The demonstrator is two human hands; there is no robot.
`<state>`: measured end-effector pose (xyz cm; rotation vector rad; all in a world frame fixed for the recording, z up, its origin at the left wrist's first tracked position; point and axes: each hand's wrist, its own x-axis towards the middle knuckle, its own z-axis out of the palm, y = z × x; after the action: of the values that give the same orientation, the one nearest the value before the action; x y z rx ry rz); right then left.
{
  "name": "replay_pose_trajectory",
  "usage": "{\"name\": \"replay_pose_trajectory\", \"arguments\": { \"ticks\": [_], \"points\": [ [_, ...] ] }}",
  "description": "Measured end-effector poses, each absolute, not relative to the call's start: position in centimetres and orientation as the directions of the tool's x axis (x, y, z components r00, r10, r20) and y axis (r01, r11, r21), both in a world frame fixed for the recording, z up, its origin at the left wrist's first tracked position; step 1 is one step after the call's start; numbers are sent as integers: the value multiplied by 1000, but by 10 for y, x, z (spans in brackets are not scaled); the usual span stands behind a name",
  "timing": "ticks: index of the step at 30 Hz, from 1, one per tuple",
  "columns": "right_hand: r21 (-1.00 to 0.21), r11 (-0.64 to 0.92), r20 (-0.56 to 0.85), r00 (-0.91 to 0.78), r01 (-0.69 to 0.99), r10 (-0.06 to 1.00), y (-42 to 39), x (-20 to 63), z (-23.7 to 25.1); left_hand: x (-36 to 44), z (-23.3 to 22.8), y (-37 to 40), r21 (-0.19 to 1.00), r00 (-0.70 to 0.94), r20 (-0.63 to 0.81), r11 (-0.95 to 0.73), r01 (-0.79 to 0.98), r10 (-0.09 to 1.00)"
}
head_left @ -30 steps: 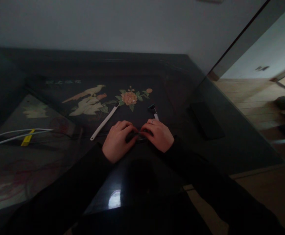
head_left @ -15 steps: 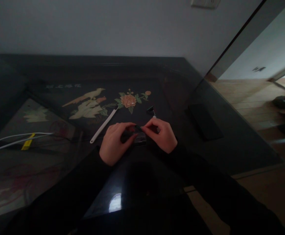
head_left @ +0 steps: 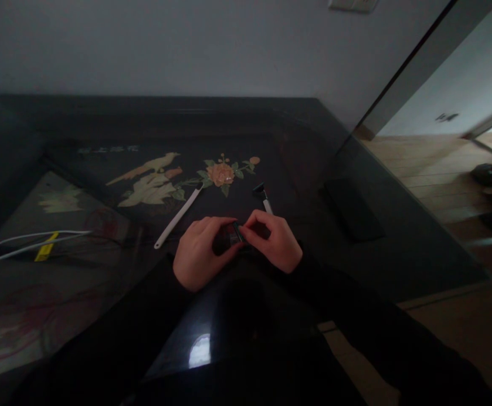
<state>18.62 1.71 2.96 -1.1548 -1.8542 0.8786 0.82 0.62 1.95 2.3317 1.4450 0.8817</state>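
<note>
**Small dark object pinched between both hands at near table edge**

Small dark object [head_left: 234, 235] held just above the glossy black table [head_left: 102, 270], directly in front of the body, between the two hands. Identity not determinable in the dim light; a slightly paler face shows toward the camera. Long axis not readable. Left hand [head_left: 197, 254] curled around it from the left, fingers closed narrow, thumb below. Right hand [head_left: 273, 242] meeting it from the right, fingertips [head_left: 246, 228] pinched on its upper edge. Both hands in contact; neither clearly nearer.

Beyond the hands: white-handled tool [head_left: 178, 217] lying diagonally, far end toward the inlaid flower [head_left: 220, 173], near end just left of the left hand. Small black-headed brush [head_left: 263, 194] just behind the right hand, handle pointing toward it. Dark flat slab [head_left: 351, 208] well apart to the right. White cables [head_left: 26, 241] with yellow tag at far left.

No containers in view.
</note>
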Motion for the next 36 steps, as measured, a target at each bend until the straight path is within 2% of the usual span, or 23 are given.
{"name": "replay_pose_trajectory", "arguments": {
  "ticks": [3,6,8,10,13,18,23,25,27,30,32,34,36],
  "points": [
    [-852,378,282,-292,361,914,19,190,33,9,25,7,673,288,285,-404,620,914],
    [-848,410,338,-253,336,906,21,195,36,9,32,8,899,287,124,-230,372,950],
    [-830,446,380,-247,335,892,22,198,38,9,33,9,980,346,7,-75,184,938],
    [-808,489,415,-272,330,868,22,200,39,10,32,9,998,433,-64,56,33,899],
    [-792,534,445,-318,298,837,21,202,41,11,29,7,974,496,-99,186,-129,862],
    [-811,543,463,-328,217,823,23,203,39,13,30,6,929,523,-152,302,-215,838],
    [-832,516,439,-329,201,836,26,203,36,10,29,11,948,579,-117,264,-176,807],
    [-828,505,423,-321,241,847,26,203,34,7,30,13,983,520,-109,171,-73,847],
    [-816,496,410,-308,297,858,26,203,34,5,32,16,994,394,-64,25,102,917],
    [-772,499,397,-315,393,862,27,203,32,3,33,18,909,254,147,-232,346,956],
    [-731,507,385,-337,456,859,27,203,31,2,31,19,823,258,279,-368,433,925],
    [-689,511,371,-356,514,858,28,203,29,2,27,19,759,303,327,-440,480,895],
    [-649,517,364,-369,558,855,30,202,26,2,23,20,731,346,316,-459,505,883]
  ]
}}
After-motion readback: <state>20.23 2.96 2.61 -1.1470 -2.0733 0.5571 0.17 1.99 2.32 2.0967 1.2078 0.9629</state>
